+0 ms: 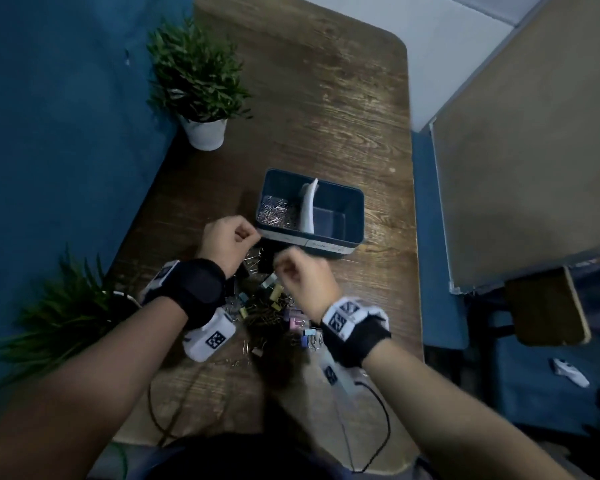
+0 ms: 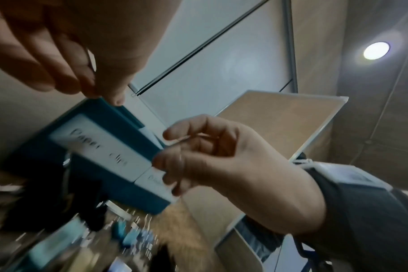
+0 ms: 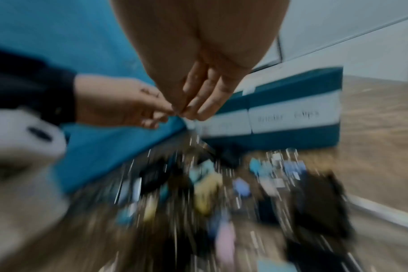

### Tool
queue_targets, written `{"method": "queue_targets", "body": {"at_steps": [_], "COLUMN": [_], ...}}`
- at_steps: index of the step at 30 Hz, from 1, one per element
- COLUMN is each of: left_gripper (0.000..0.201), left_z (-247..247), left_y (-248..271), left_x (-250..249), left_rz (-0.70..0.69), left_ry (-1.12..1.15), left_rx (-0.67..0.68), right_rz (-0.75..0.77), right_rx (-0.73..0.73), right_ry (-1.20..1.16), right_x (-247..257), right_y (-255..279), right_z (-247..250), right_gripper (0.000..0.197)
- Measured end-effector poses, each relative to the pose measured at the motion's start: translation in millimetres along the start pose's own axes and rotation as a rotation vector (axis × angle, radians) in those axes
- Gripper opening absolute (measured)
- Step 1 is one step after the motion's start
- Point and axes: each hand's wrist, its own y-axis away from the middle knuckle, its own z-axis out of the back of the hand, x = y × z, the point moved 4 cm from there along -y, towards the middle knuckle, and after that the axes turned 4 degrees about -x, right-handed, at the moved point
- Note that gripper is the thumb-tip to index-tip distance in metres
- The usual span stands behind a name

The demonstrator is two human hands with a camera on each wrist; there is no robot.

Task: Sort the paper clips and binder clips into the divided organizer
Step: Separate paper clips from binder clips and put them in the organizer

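Observation:
The blue divided organizer stands mid-table; its left compartment holds silver paper clips and its right compartment looks bare. Its front labels read "Paper Clips" and "Binder Clips". My left hand hovers at the organizer's near left corner, thumb pinched against fingertips on something small and mostly hidden. My right hand is just to the right of it and pinches a thin wire paper clip. In the right wrist view the two hands' fingertips nearly meet. A mixed clip pile lies below both hands.
Black and pastel binder clips lie mixed with loose paper clips in the pile. A white-potted plant stands at the back left, another plant at the near left. Cables trail across the near table. The table's right edge is close.

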Motion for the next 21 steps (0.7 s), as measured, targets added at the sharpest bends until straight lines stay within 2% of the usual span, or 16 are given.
{"method": "queue_targets", "body": {"at_steps": [4, 7, 9, 13, 17, 21], "left_gripper": [0.017, 0.017, 0.024, 0.027, 0.029, 0.033], "left_z": [-12, -35, -49, -51, -48, -50], "left_y": [36, 75, 98, 115, 119, 131], "left_x": [27, 44, 59, 70, 73, 81], "left_rz": [-0.026, -0.161, -0.218, -0.190, -0.192, -0.219], "left_ry": [-0.119, -0.288, -0.421, -0.406, -0.362, -0.401], "left_rx": [0.154, 0.392, 0.490, 0.401, 0.279, 0.319], "right_rz": [0.044, 0.067, 0.050, 0.000, -0.058, -0.067], "right_rx": [0.268, 0.318, 0.318, 0.318, 0.352, 0.241], "right_ry": [0.207, 0.335, 0.352, 0.358, 0.381, 0.289], "right_x": [-16, -25, -32, -47, -47, -33], "right_y": [45, 68, 79, 99, 106, 89], "right_z": [-46, -60, -58, -40, -27, -29], "right_gripper": [0.029, 0.043, 0.039, 0.019, 0.014, 0.017]}}
